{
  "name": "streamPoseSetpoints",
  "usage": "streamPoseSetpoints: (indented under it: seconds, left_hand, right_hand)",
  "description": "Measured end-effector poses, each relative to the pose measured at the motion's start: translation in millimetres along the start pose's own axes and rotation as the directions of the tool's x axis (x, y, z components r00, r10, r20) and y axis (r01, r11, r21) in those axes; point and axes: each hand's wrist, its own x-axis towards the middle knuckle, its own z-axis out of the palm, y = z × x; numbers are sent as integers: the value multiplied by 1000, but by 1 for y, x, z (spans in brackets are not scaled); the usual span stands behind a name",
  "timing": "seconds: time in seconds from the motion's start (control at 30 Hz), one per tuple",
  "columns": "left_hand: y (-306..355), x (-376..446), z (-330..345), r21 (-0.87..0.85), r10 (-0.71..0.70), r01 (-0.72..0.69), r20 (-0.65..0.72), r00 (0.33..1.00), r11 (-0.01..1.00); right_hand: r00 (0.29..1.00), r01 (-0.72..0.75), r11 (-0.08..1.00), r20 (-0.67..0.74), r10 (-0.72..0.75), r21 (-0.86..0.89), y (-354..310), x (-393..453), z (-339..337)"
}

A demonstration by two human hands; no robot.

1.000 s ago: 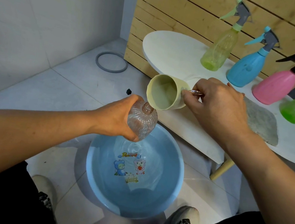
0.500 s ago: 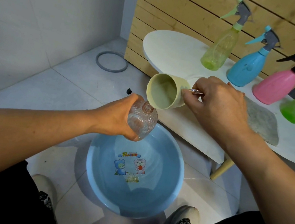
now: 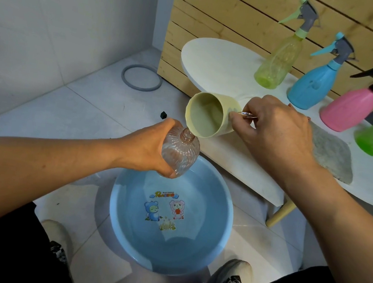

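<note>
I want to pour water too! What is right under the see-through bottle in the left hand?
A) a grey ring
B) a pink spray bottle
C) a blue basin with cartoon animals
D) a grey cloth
C: the left hand holds the clear bottle over the blue basin, which has cartoon animals on its bottom, while the right hand tips the pale yellow cup at the bottle's neck.

A clear ribbed bottle (image 3: 179, 157), uncapped, neck up in the left hand (image 3: 147, 149), has its mouth just under the lower rim of a pale yellow cup (image 3: 210, 116) tipped sideways in the right hand (image 3: 275, 132).
</note>
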Motion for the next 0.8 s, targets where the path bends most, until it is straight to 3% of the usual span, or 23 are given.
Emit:
streamPoseSetpoints:
  seconds: [0.8]
  left_hand:
    - [-1, -1, -1, -3, -4, 4, -4, 1000, 1000]
  right_hand:
    - [998, 52, 997, -40, -55, -63, 1, 0, 4]
